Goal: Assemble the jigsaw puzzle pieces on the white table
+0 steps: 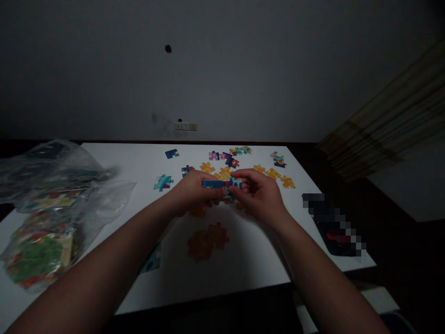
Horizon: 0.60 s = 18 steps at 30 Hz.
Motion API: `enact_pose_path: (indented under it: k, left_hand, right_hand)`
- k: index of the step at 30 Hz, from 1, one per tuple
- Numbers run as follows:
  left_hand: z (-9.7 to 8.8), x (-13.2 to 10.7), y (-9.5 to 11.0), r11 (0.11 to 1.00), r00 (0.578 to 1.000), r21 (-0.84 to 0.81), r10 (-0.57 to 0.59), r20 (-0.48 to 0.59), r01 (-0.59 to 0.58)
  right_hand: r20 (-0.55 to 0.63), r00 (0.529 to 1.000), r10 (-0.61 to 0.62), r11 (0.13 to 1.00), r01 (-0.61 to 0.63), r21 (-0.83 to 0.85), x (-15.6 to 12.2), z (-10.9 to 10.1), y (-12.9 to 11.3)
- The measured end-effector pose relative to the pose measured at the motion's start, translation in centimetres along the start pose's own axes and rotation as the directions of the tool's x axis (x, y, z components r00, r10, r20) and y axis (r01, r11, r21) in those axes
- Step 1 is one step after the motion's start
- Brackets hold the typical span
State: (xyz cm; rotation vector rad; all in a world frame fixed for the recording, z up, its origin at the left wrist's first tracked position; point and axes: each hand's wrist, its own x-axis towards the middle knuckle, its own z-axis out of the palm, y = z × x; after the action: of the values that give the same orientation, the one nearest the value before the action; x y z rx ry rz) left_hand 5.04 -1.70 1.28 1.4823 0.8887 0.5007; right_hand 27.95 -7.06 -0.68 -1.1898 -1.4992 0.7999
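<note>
Above the middle of the table, blue jigsaw puzzle pieces [212, 184] with purple and light-blue patches are held up between my two hands. My left hand [191, 190] is closed on their left end, thumb along the lower edge. At the right end, my right hand [262, 192] pinches them between thumb and index finger, its other fingers curled. Whether the pieces are fully joined I cannot tell. Orange puzzle pieces [207, 241] lie below my hands, and yellow pieces [224, 173] lie just beyond them, partly covered.
Loose puzzle pieces are spread over the white table [135, 160], including a teal one [163, 182] and a dark blue one [171, 153]. Clear plastic bags [52, 232] with colourful contents fill the left side. A dark, partly pixelated object [333, 232] lies near the right edge.
</note>
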Motion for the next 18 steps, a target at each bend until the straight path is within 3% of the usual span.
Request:
enact_pose_path:
  k: [4,11,18]
  left_hand:
    - [-0.5,0.1,0.1,0.986,0.998,0.170,0.008,-0.054,0.001]
    - [-0.6,0.5,-0.7,0.982,0.996,0.179,-0.046,-0.077,0.060]
    - [-0.5,0.6,-0.4,0.976,0.997,0.211,-0.040,-0.067,0.054]
  right_hand:
    - [0.010,0.999,-0.037,0.999,0.037,-0.011,0.0,0.3,0.1]
    - [0.050,0.986,-0.161,0.968,0.168,-0.186,0.1,0.5,0.4]
    - [0.084,0.984,-0.159,0.966,0.173,-0.194,0.3,-0.2,0.1]
